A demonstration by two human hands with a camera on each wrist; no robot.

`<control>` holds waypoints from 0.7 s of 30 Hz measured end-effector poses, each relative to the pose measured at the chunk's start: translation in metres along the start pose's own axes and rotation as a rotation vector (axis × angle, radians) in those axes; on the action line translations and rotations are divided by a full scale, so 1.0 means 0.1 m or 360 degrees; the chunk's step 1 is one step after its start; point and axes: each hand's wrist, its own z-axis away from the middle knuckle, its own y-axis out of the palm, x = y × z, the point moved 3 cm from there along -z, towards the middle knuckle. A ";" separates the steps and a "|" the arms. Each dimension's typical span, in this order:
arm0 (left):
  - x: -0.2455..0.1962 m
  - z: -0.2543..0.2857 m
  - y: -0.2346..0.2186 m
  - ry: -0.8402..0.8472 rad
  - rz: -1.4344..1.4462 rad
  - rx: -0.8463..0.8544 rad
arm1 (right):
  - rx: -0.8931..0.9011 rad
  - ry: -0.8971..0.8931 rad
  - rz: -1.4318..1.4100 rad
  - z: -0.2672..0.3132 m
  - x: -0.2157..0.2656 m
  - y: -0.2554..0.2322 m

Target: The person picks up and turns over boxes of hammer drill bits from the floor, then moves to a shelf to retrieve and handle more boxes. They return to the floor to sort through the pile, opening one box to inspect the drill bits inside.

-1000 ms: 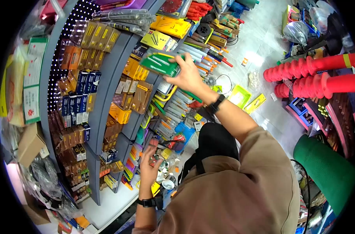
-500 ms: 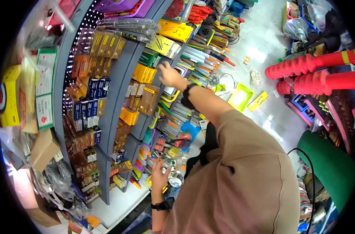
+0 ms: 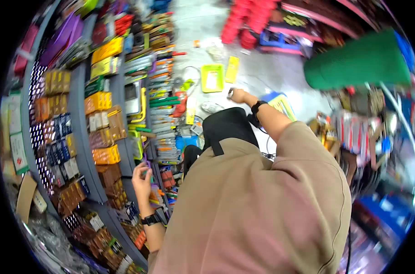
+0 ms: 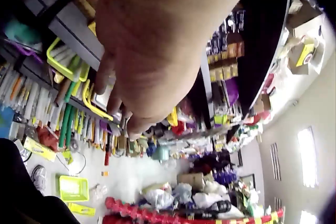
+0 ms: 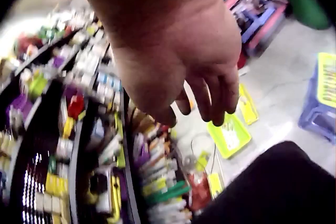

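Note:
My left hand (image 3: 142, 179) hovers beside the shelf rack (image 3: 86, 150) with loosely bent fingers and holds nothing that shows. Over the floor, my right hand (image 3: 237, 95) is stretched out near a lime green tray (image 3: 212, 90). In the right wrist view the right hand (image 5: 181, 61) hangs with relaxed, parted fingers and nothing between them, and the tray (image 5: 239, 148) lies on the floor beyond. The left wrist view has the left hand (image 4: 147, 71) in front of the shelves, its fingertips partly hidden.
Boxed goods fill the shelves at left, with rows of tubes (image 3: 166, 128) beside them. A yellow packet (image 3: 232, 69) lies by the tray. A green roll (image 3: 358, 64), a blue stool (image 3: 280, 104) and red spiral pieces (image 3: 248, 18) stand to the right and top.
The view has turned rightward. My right hand has left the green pack on the shelf and swung out over the floor, empty. My left hand stays near the shelves.

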 end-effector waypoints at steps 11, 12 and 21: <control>-1.15 0.05 1.17 0.0897 -0.0016 0.0994 | -0.1241 0.1001 -0.1095 4.83 -1.96 1.16; -1.34 0.16 1.28 0.0960 -0.0034 0.1052 | -0.1314 0.1087 -0.1291 5.20 -2.04 1.38; -2.14 1.05 2.14 0.1305 -0.0113 0.1444 | -0.1655 0.1415 -0.1665 7.17 -2.38 2.78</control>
